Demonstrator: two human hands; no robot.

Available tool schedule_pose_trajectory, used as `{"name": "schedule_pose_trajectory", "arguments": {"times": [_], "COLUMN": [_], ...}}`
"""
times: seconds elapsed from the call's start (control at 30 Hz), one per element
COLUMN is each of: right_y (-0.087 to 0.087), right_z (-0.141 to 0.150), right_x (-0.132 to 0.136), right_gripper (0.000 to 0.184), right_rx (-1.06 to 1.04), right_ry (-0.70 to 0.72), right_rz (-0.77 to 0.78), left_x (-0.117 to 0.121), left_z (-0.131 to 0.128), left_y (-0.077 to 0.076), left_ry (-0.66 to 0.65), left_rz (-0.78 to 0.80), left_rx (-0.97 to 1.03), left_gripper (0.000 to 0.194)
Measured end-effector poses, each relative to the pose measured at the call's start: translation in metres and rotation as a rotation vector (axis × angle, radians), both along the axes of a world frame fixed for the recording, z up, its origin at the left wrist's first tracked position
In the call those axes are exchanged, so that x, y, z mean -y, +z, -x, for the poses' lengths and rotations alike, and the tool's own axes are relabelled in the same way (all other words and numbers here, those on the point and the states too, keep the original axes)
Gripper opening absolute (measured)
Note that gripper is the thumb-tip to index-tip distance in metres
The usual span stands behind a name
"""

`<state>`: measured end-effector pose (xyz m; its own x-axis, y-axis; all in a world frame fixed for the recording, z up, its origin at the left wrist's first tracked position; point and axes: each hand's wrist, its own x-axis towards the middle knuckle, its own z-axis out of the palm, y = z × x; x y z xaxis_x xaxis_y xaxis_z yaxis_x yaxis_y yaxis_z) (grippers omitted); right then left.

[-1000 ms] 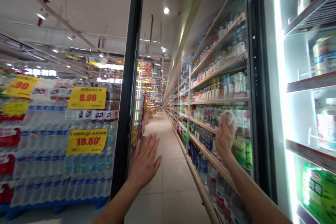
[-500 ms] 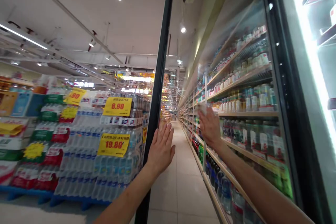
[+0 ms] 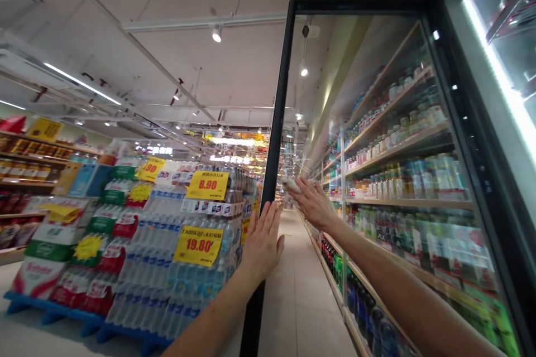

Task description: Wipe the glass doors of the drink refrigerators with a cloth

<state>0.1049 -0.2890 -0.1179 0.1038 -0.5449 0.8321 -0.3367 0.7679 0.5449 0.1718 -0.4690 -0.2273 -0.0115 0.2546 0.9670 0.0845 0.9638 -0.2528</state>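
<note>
A tall glass door [image 3: 355, 6] with a black frame stands swung open before me. My left hand [image 3: 263, 242] rests on the frame's left edge, its fingers stretched out with nothing held. On the glass, near that same edge, my right hand [image 3: 316, 204] presses a whitish cloth [image 3: 290, 184] under its fingers. Most of the cloth is covered by the hand, so only a small part shows past the fingertips.
To the left, stacked packs of bottled water [image 3: 142, 259] stand on a blue pallet [image 3: 87, 321] with yellow price signs [image 3: 207, 185]. Through the glass, drink shelves [image 3: 410, 201] line the aisle. A lit cooler interior [image 3: 498, 61] is at the upper right.
My right hand has moved left across the glass with the cloth, closer to my left hand. The left hand stays at the frame edge. The view has shifted left and upward.
</note>
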Motion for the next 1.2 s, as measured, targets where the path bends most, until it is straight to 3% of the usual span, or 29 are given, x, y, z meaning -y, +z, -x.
{"name": "schedule_pose_trajectory", "arguments": {"times": [0.13,0.17,0.2,0.33,0.37,0.4,0.53,0.57,0.67,0.73,0.77,0.9,0.93,0.97,1.0,1.1,1.13,1.2], "right_y": [0.023,0.022,0.017,-0.013,-0.016,-0.016,-0.007,-0.011,-0.030,-0.036,-0.034,-0.018,-0.019,-0.023,-0.030,-0.050,-0.053,-0.051], "right_z": [0.004,0.005,0.005,0.003,0.002,0.002,-0.001,-0.002,-0.002,0.002,0.005,0.016,0.017,0.017,0.017,0.018,0.019,0.022], "right_x": [-0.026,-0.022,-0.015,0.024,0.027,0.028,0.022,0.024,0.028,0.013,-0.001,-0.069,-0.080,-0.088,-0.093,-0.107,-0.116,-0.139], "right_gripper": [0.042,0.042,0.042,0.041,0.040,0.039,0.041,0.042,0.041,0.041,0.041,0.044,0.044,0.045,0.044,0.041,0.041,0.042], "right_rx": [0.015,0.027,0.038,0.000,-0.008,-0.007,0.043,0.045,0.031,0.031,0.040,0.029,0.009,-0.008,-0.014,0.023,0.033,0.021], "right_ry": [-0.020,-0.021,-0.016,0.051,0.061,0.063,0.028,0.029,0.047,0.027,0.002,-0.091,-0.098,-0.101,-0.104,-0.111,-0.114,-0.108], "right_rz": [0.516,0.538,0.467,-0.069,-0.132,-0.125,0.281,0.304,0.012,-0.088,-0.026,0.650,0.745,0.751,0.664,0.240,0.231,0.526], "left_x": [0.006,0.007,0.007,0.010,0.012,0.014,0.017,0.016,0.011,0.008,0.007,-0.004,-0.009,-0.016,-0.023,-0.042,-0.046,-0.050], "left_z": [-0.002,-0.002,-0.001,0.001,0.002,0.002,0.004,0.005,0.004,0.004,0.003,0.004,0.004,0.006,0.008,0.017,0.021,0.030], "left_y": [0.005,0.006,0.007,0.011,0.011,0.011,0.009,0.008,0.004,0.002,0.001,0.001,0.001,0.002,0.002,0.000,-0.001,-0.006], "left_ry": [0.001,0.000,-0.002,0.000,0.004,0.009,0.010,0.004,-0.018,-0.028,-0.032,-0.061,-0.072,-0.081,-0.090,-0.096,-0.091,-0.076], "left_rz": [-0.038,-0.047,-0.056,-0.069,-0.069,-0.071,-0.075,-0.071,-0.045,-0.027,-0.018,0.025,0.038,0.049,0.061,0.069,0.057,0.028], "left_rx": [-0.011,-0.021,-0.031,-0.063,-0.066,-0.068,-0.077,-0.077,-0.080,-0.081,-0.079,-0.058,-0.046,-0.030,-0.013,0.047,0.066,0.100], "left_gripper": [0.056,0.056,0.056,0.056,0.056,0.057,0.058,0.059,0.059,0.059,0.060,0.060,0.059,0.058,0.057,0.055,0.055,0.055]}}
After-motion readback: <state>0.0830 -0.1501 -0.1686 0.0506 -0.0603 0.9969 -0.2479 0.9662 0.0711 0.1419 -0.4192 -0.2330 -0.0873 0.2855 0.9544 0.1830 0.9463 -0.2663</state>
